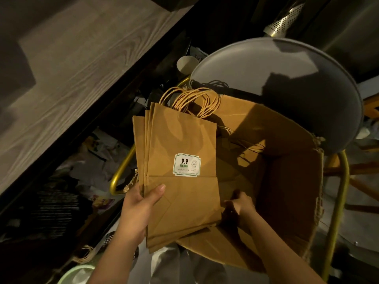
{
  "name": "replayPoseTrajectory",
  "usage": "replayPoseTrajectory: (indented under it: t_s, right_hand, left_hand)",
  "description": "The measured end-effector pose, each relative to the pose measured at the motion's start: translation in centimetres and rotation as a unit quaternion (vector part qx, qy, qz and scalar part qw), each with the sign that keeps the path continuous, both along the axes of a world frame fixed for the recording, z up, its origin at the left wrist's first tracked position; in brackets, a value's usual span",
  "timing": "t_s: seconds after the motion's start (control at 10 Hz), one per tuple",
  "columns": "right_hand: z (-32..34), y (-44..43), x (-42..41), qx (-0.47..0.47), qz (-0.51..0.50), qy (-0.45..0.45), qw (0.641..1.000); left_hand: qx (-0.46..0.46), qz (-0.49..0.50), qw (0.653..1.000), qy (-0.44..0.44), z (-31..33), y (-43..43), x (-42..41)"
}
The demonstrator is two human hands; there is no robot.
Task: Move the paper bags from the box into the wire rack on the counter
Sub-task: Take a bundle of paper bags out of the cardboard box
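Nearest the lens, the left hand (137, 210) clamps the near left edge of a stack of flat brown kraft-paper bags (180, 140), its thumb (158, 191) lying straight across the top bag and its other fingers hidden underneath. The right hand (240, 203) sits in shadow at the stack's near right edge. Its fingers are curled and seem to pinch that edge, though the dark hides the contact.

The stack is slightly fanned. Its long axis runs away from the person, with the folded bottoms at the hands and the twisted paper-cord handles (192, 101) at the far end. A white and green sticker (187, 165) marks the top bag.

The bags are lifted over the left side of an open, worn brown cardboard box (287, 181), partly past its wall. A few more cord loops lie deeper inside. The box rests on a round grey stool seat (266, 64) with a yellow tube frame (336, 212).

A grey wood-grain counter (71, 68) runs along the left, so the left hand is the nearer one to it. I cannot pick out a wire rack. Judging from this, the stack must swing left and up, handles leading or turned upright, with both hands keeping the fan from sliding apart.
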State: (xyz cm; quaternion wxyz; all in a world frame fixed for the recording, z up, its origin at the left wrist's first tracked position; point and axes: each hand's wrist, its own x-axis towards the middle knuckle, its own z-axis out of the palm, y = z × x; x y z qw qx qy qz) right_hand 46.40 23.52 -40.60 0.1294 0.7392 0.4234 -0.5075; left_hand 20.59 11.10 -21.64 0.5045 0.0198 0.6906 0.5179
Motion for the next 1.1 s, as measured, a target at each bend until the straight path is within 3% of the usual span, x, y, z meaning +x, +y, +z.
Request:
replayPoseTrajectory:
  t_s: [0.1,0.4,0.5,0.7,1.0,1.1]
  right_hand:
    - [0.8,0.0,-0.7,0.015,0.003,-0.014,1.000]
    - [5.1,0.3,-3.3,0.012,-0.153,0.003,0.988]
    - [7.2,0.8,-3.4,0.041,-0.130,0.021,0.990]
    - [12.3,1.3,-2.5,0.211,-0.073,0.119,0.968]
    - [19.6,1.4,0.5,0.336,-0.054,0.076,0.937]
    - [21.6,1.8,0.7,0.341,-0.096,0.090,0.931]
  left_hand:
    - [-0.009,-0.002,1.000,0.014,-0.2,-0.3,-0.1]
    - [-0.013,0.003,1.000,0.020,-0.1,-0.2,0.0]
    - [-0.015,0.007,1.000,0.024,0.0,-0.2,0.1]
    - [-0.025,0.015,0.999,0.013,0.2,-0.1,0.1]
    - [-0.047,0.038,0.998,0.000,-0.2,0.2,-0.1]
    - [-0.047,0.045,0.998,-0.011,-0.2,0.3,-0.2]
